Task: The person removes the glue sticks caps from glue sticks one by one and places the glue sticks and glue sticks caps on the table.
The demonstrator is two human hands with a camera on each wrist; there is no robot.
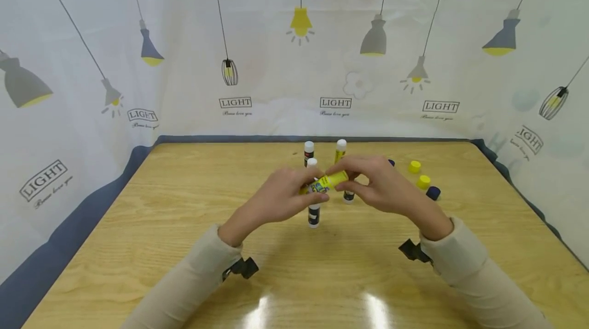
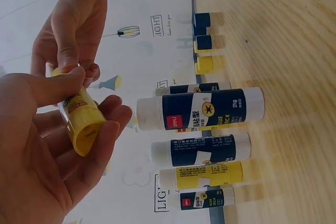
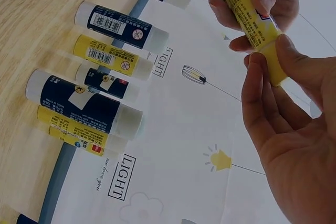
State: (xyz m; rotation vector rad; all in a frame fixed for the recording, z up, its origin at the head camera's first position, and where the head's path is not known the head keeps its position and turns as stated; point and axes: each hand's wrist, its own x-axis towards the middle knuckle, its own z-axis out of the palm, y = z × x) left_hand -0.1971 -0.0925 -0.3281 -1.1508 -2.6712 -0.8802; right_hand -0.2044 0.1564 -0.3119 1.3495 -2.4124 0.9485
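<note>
Above the wooden table, my left hand (image 1: 280, 193) holds a yellow glue stick (image 1: 325, 182) by its body, tilted up to the right. The thumb and fingers of my right hand (image 1: 379, 183) pinch the yellow cap (image 3: 274, 62) on its upper end. Just beneath and behind the hands, several glue sticks stand upright with whitish tops. Nearest is a navy one (image 1: 314, 216); another navy one (image 1: 348, 196) is partly hidden by the right hand. Farther back are a dark one (image 1: 309, 152) and a yellow one (image 1: 340, 152).
Right of the hands, loose caps lie on the table (image 1: 184, 247): a yellow cap (image 1: 414, 167), another yellow cap (image 1: 423, 181) and a navy cap (image 1: 433, 193). One more navy cap (image 1: 391, 162) peeks out behind the right hand. A lamp-printed cloth (image 1: 276, 119) hangs around the table's edges.
</note>
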